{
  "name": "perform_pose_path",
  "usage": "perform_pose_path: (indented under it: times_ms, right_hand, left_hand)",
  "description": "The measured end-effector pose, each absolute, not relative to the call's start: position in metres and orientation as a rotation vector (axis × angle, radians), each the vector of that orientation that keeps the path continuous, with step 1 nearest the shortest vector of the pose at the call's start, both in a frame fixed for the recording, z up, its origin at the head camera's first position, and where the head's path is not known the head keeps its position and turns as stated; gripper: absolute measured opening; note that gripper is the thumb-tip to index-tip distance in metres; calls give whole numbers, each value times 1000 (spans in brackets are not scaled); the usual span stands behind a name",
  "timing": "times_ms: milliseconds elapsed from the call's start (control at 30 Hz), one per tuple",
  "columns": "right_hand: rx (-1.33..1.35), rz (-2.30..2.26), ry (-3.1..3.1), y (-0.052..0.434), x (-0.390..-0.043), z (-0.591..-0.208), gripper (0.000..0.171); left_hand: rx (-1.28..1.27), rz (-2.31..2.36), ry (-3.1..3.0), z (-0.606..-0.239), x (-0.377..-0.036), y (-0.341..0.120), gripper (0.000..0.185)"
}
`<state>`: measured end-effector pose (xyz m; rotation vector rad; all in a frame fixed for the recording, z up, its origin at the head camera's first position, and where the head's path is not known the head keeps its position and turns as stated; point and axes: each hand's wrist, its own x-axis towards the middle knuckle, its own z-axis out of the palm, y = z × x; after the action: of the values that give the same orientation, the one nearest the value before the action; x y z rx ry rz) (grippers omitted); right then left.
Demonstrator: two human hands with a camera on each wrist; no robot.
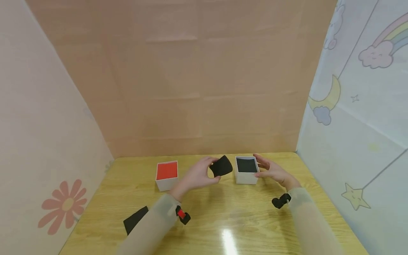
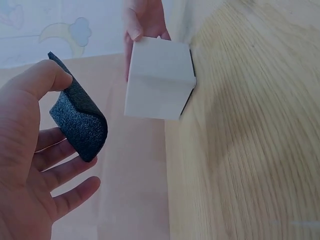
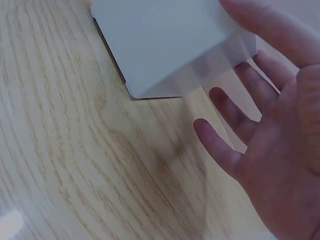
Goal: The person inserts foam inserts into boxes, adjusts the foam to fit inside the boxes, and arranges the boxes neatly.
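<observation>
My left hand (image 1: 199, 173) holds a curved piece of black foam (image 2: 82, 112), pinched between thumb and fingers. The foam (image 1: 222, 166) is raised above the table, just left of a white open-topped box (image 1: 246, 178) and apart from it. Inside this box lies a black layer (image 1: 246, 165). My right hand (image 1: 275, 173) grips the box at its right side, thumb at the front corner and fingers toward the back. In the right wrist view the box (image 3: 165, 40) stands on the wood, and several lower fingers of the right hand (image 3: 280, 125) hang clear of it.
Further left stands a second white box (image 1: 167, 184) with a red layer (image 1: 167, 170) inside. A flat black piece (image 1: 135, 219) lies on the wooden table (image 1: 242, 226) at the left front, partly behind the left sleeve. Covered walls (image 1: 200, 88) border the back and both sides.
</observation>
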<state>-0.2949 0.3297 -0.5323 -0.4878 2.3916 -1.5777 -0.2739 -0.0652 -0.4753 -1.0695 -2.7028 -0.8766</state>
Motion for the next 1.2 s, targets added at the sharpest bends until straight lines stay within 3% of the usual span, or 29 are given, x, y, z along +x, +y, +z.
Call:
perform_pose_path:
  times_ms: [533, 1200]
  right_hand:
    - [-464, -1510, 2436, 331, -295, -534, 97]
    - [-411, -1390, 2529, 329, -291, -530, 97]
  left_hand:
    - [-1037, -672, -2743, -471, -305, 7, 67]
    - [-933, -553, -2785, -480, -301, 70, 69]
